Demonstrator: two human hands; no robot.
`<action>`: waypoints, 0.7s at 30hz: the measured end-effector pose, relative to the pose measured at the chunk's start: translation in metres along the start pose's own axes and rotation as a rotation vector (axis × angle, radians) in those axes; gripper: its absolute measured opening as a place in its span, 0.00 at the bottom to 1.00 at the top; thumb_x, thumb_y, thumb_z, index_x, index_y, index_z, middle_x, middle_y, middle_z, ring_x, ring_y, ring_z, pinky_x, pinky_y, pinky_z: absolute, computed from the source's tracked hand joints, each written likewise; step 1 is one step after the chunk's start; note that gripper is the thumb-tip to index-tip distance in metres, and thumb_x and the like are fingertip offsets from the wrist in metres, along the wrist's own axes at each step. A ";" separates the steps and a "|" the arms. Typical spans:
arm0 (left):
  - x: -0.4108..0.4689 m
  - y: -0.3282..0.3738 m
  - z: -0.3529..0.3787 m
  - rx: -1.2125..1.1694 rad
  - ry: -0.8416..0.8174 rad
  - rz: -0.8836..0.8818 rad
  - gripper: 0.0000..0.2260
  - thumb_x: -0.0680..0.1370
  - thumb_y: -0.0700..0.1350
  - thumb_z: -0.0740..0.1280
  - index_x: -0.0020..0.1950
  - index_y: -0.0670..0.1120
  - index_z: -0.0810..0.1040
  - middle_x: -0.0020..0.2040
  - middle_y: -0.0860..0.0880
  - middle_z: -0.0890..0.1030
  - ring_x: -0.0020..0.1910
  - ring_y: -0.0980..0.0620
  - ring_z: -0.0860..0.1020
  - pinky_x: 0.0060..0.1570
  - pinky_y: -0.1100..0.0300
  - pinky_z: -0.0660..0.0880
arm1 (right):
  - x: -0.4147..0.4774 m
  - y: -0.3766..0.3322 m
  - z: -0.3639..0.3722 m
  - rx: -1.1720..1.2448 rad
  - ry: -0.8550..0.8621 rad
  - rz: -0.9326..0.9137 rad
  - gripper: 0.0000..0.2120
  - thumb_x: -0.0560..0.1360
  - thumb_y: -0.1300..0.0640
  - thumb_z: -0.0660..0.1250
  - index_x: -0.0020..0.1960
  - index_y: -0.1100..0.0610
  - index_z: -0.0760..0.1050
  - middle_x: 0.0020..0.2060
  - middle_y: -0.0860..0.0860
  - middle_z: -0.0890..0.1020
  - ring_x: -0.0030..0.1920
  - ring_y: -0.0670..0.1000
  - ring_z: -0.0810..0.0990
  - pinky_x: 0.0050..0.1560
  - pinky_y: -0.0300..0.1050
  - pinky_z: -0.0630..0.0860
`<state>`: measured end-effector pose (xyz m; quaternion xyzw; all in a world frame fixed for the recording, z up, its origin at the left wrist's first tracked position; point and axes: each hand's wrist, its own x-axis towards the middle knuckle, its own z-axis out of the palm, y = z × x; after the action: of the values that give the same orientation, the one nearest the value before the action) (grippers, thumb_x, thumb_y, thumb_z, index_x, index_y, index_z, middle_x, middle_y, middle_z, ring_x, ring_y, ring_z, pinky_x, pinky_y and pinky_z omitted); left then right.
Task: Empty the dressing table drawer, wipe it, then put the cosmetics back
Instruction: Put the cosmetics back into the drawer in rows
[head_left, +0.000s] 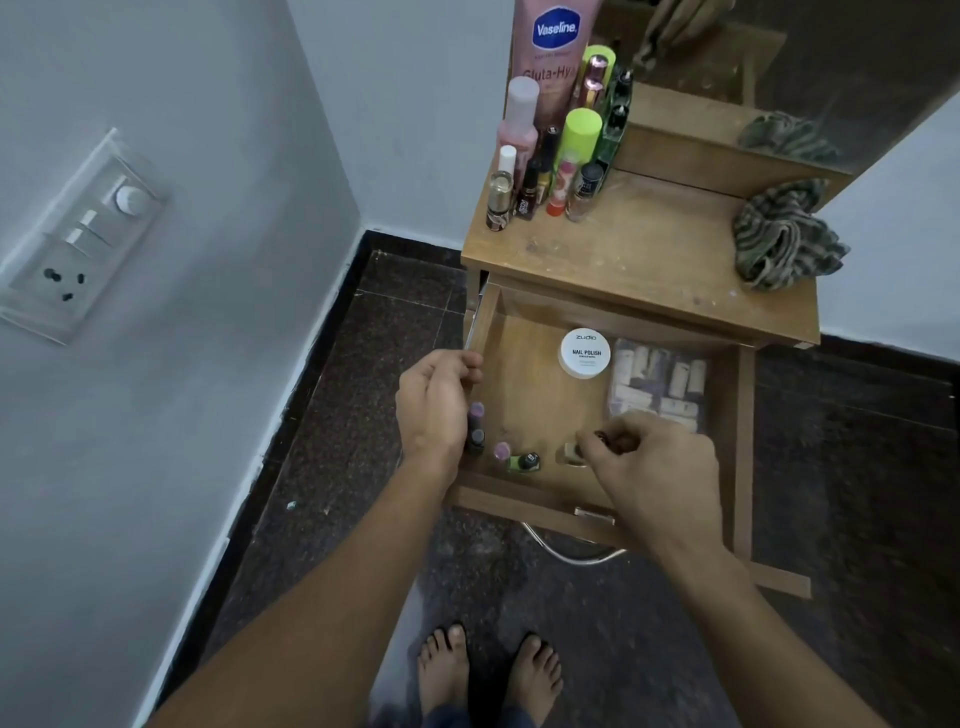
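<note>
Open drawer (540, 410), right hand (654, 467) picking among the small nail polish bottles (522, 461) at its front.
Right grip pinched on a small dark item (602, 435), too small to name. Left hand (434, 400) sits over the drawer's left wall, grip slack, fingers loosely curled, nothing seen in it. White tub (584, 352) and clear pouch (660, 384) lie further back in the drawer. Taller bottles (550, 156) and a cloth (784, 236) are on the worktop (639, 244). Polish bottles are probably light, rigid, smooth glass that breaks and tips easily, so pinch at the cap or body. Pouch looks floppy, lift by an edge.
</note>
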<state>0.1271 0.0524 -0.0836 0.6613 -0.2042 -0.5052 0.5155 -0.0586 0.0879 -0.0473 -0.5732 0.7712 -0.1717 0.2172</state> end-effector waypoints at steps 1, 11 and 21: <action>-0.001 0.001 0.000 0.010 0.004 0.010 0.12 0.71 0.43 0.61 0.41 0.45 0.85 0.38 0.47 0.81 0.23 0.54 0.71 0.35 0.48 0.73 | -0.002 0.003 0.004 -0.008 -0.011 0.011 0.09 0.70 0.46 0.76 0.37 0.51 0.83 0.31 0.45 0.83 0.38 0.49 0.82 0.39 0.43 0.77; 0.000 -0.001 0.000 -0.016 0.002 0.028 0.13 0.71 0.42 0.61 0.41 0.43 0.85 0.38 0.47 0.81 0.24 0.57 0.71 0.33 0.52 0.72 | -0.010 -0.001 0.019 -0.160 -0.156 0.041 0.12 0.72 0.39 0.72 0.43 0.47 0.83 0.36 0.44 0.84 0.42 0.53 0.82 0.44 0.50 0.81; 0.000 -0.001 -0.001 0.020 0.003 0.061 0.13 0.71 0.44 0.61 0.42 0.44 0.85 0.37 0.49 0.82 0.24 0.57 0.72 0.36 0.49 0.73 | -0.013 -0.007 0.015 -0.273 -0.246 0.036 0.15 0.72 0.35 0.70 0.46 0.47 0.81 0.40 0.45 0.83 0.45 0.54 0.82 0.44 0.46 0.79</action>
<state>0.1272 0.0533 -0.0842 0.6605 -0.2284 -0.4862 0.5245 -0.0414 0.0983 -0.0542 -0.6002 0.7651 0.0099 0.2328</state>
